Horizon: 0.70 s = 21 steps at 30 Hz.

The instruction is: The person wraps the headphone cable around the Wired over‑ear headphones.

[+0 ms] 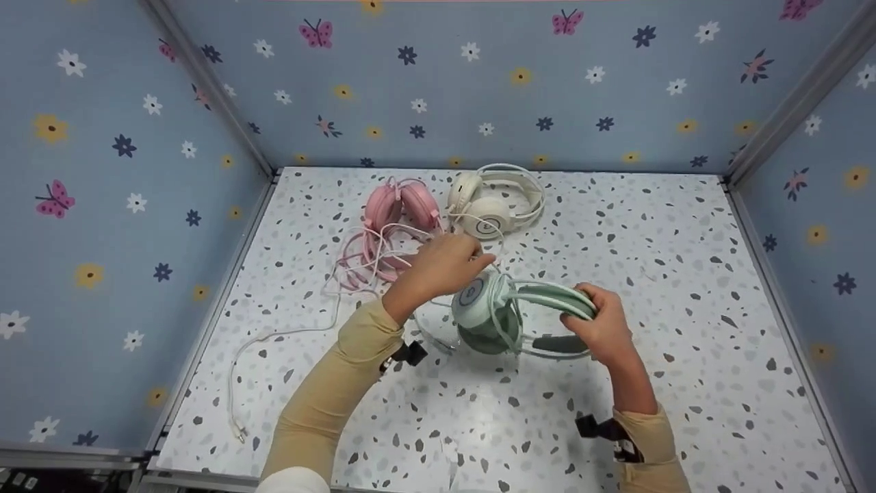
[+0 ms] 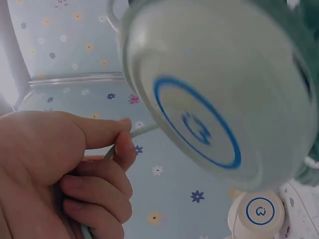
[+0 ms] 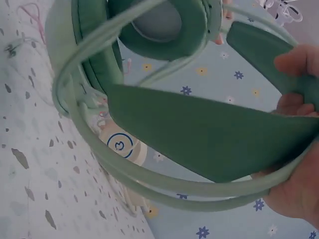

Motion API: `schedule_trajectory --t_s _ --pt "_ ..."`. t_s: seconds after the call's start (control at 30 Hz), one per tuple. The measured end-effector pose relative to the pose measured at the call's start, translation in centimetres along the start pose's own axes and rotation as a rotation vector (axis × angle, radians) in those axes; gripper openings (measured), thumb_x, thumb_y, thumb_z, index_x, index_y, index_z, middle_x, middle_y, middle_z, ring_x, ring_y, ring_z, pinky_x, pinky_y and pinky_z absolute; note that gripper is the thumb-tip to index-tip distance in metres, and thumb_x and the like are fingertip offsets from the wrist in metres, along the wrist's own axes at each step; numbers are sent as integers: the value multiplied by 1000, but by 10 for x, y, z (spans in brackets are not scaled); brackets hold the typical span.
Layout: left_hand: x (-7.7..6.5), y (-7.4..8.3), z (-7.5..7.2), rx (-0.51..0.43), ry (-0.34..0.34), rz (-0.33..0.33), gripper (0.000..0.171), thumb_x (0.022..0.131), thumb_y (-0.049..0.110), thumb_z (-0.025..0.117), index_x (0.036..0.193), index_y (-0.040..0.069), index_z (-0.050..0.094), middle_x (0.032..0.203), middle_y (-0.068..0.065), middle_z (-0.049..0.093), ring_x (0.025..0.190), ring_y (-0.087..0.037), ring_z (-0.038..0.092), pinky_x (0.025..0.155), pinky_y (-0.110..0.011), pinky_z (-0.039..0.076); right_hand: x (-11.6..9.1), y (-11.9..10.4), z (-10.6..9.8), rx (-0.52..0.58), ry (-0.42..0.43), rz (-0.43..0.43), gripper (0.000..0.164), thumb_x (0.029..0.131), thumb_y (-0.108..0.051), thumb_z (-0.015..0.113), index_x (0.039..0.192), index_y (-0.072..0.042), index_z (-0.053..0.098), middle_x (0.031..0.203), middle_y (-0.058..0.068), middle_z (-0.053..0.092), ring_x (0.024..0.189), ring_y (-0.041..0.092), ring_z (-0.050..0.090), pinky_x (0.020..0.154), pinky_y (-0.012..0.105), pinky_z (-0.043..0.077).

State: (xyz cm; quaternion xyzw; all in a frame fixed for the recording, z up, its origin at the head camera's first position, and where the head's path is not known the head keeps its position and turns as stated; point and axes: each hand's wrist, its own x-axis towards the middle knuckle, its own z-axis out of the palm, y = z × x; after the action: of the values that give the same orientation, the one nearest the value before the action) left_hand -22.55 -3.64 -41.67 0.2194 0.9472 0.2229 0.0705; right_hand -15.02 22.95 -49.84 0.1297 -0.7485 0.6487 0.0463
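Observation:
Green headphones (image 1: 497, 311) are held tilted above the speckled table, ear cups toward the left. My right hand (image 1: 602, 323) grips their headband (image 3: 194, 134) at the right end. Just above the ear cups, my left hand (image 1: 448, 263) pinches the light green cable (image 2: 144, 130) between thumb and forefinger, the other fingers curled around more of it. In the left wrist view an ear cup (image 2: 199, 109) with a blue ring logo fills much of the picture. Some cable is wrapped around the cups; a free cable end (image 1: 445, 346) hangs below them.
Pink headphones (image 1: 397, 205) with a tangled white cable (image 1: 287, 333) lie at the back left, the plug near the left front. Cream headphones (image 1: 489, 216) lie beside them. Patterned blue panels (image 1: 465, 89) wall the speckled table (image 1: 684, 383) at the back and sides.

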Motion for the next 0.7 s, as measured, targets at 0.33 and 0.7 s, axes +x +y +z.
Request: schedule_trajectory --t_s 0.33,0.7 --pt "-38 21 21 -169 54 6 28 105 23 39 93 13 61 75 0 58 64 -17 54 65 -34 46 -1 13 12 67 383 48 7 75 12 61 75 6 56 55 1 46 47 11 40 42 25 35" --pt "-55 30 88 -529 303 56 30 106 22 39 81 12 51 64 5 40 55 -10 39 53 -27 33 -1 20 13 412 404 37 11 77 15 53 73 5 50 52 -4 33 43 9 28 41 30 21"
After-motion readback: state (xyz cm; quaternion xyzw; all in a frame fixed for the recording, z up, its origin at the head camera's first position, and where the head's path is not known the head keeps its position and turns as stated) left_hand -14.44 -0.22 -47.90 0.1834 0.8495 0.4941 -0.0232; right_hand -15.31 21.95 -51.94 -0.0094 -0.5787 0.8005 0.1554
